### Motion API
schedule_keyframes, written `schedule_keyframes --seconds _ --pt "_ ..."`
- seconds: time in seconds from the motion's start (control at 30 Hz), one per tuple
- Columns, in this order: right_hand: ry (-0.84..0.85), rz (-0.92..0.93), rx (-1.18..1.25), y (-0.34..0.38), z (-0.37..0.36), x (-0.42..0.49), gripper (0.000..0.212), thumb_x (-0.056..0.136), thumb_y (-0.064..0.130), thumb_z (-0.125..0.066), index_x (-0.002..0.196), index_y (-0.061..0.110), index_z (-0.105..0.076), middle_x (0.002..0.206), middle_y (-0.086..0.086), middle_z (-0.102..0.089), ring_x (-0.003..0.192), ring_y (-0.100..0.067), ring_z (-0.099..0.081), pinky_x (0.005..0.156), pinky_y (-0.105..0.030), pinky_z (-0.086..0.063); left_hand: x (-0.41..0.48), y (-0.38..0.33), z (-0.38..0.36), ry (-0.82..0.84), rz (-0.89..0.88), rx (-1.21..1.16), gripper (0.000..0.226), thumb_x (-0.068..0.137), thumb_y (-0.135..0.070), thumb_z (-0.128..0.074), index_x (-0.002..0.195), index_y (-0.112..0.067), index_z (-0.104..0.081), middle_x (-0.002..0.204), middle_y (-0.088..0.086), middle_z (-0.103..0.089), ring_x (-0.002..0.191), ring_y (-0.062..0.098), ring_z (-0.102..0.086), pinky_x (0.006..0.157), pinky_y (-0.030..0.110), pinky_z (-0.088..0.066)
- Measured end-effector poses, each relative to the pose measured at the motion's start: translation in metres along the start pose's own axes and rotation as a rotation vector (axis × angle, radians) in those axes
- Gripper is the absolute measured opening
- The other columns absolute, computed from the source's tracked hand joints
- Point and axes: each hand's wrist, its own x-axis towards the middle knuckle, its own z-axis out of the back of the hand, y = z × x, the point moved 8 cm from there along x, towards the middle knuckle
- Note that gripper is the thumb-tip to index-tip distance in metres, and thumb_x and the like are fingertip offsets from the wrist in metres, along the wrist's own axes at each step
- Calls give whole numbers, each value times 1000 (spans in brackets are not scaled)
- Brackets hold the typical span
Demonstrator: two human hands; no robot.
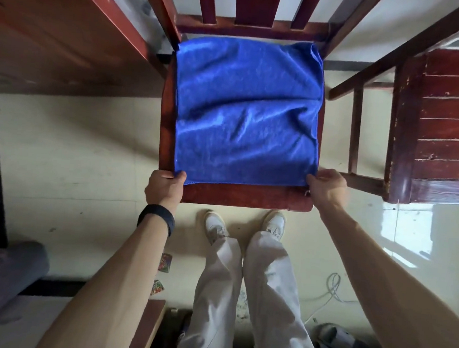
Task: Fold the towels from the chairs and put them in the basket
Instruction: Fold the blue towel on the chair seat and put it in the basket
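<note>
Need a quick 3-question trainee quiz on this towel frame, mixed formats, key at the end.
1. True or false: the blue towel lies spread out on the seat of the wooden chair.
2. The left hand and right hand pinch which towel corners? A near, B far, C none.
3. Which wrist wears the black wristband?
Key: 1 true; 2 A; 3 left.
</note>
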Motion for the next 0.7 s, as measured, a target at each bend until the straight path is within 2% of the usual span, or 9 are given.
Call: schedule_keyframes --seconds 0.07,0.2,0.3,0.4,0.47,0.5,0.57,0.63,0.7 --pt "-28 16 -67 2 1 -3 20 82 31 -69 96 17 -67 97 -6 -72 95 -29 -67 89 -38 -53 -5 -4 1 -24 -6 135 34 86 -47 -65 79 -13 -68 80 7 -72 83 35 -68 73 34 -52" --pt "-43 27 -145 5 -4 -4 27 89 27 -63 107 7 -65 109 -16 -69 107 -35 -61 91 -37 -45 -12 -10 -4 -56 26 248 37 95 -43 -56 103 -8 -66 102 12 -70 100 39 -64 80 40 -49" --pt "-49 6 -185 7 -9 -8 33 95 24 -55 118 0 -57 123 -23 -60 115 -38 -55 93 -37 -42 -18 -15 -6 -80 32 278 34 98 -40 -53 106 -10 -64 103 11 -69 100 39 -64 72 36 -43" --pt "-52 -44 -116 3 -8 -14 35 99 25 -49 122 -1 -51 125 -22 -58 118 -38 -55 87 -36 -39 -23 -16 -1 -107 12 248 32 98 -39 -54 107 -11 -64 105 10 -70 102 37 -64 76 37 -46" --pt "-32 -56 -6 -2 -6 -17 25 99 26 -48 114 5 -50 114 -16 -61 109 -35 -58 82 -34 -39 -22 -9 2 -91 23 107 26 95 -42 -56 103 -18 -61 100 5 -70 98 33 -67 80 36 -52" --pt "-12 -65 82 -5 -5 -18 19 97 27 -49 106 11 -49 107 -13 -63 103 -34 -61 82 -36 -46 -21 -4 2 -63 44 -18 21 94 -42 -58 98 -22 -58 93 2 -70 90 30 -71 79 37 -56" --pt "30 -110 260 -12 -1 -21 16 90 33 -54 99 20 -48 97 -10 -69 92 -34 -68 82 -45 -56 -26 4 2 34 132 -283 14 96 -35 -61 96 -23 -54 85 -1 -69 73 20 -72 67 34 -58" --pt "61 -160 416 -15 10 -26 19 91 28 -62 103 18 -52 81 -6 -69 77 -29 -69 75 -41 -57 -33 3 7 117 206 -465 17 95 -26 -66 104 -17 -55 86 1 -71 67 14 -70 60 29 -56" --pt "96 -174 579 -10 23 -33 17 92 16 -67 105 11 -55 77 -6 -66 65 -23 -64 70 -35 -56 -42 -3 22 146 224 -552 18 92 -20 -69 104 -15 -57 86 4 -71 68 13 -69 59 26 -56"
